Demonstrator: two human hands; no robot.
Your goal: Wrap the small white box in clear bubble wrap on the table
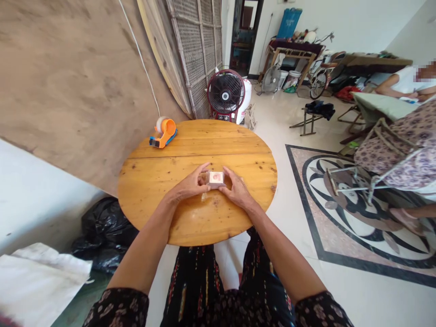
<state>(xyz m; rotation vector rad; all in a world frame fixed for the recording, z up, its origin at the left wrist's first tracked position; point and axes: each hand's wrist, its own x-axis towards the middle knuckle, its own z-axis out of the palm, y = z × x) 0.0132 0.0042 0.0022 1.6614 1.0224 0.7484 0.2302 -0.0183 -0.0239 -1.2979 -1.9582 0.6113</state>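
Note:
A small box-like pack [216,178], pale on top with a reddish mark and wrapped in something clear, sits at the middle of the round wooden table [197,222]. My left hand [193,184] holds its left side between thumb and fingers. On the right side, my right hand [235,187] grips it the same way, with the thumb at the near corner and the fingers at the far one. A small clear scrap [204,197] lies just below the pack. The orange and blue tape dispenser [165,134] rests at the table's back left.
A fan [225,93] stands behind the table. Black bags [105,227] and a white sack [41,277] lie at the left. A stool [310,120] is at the right, and another person [402,84] sits at a far table.

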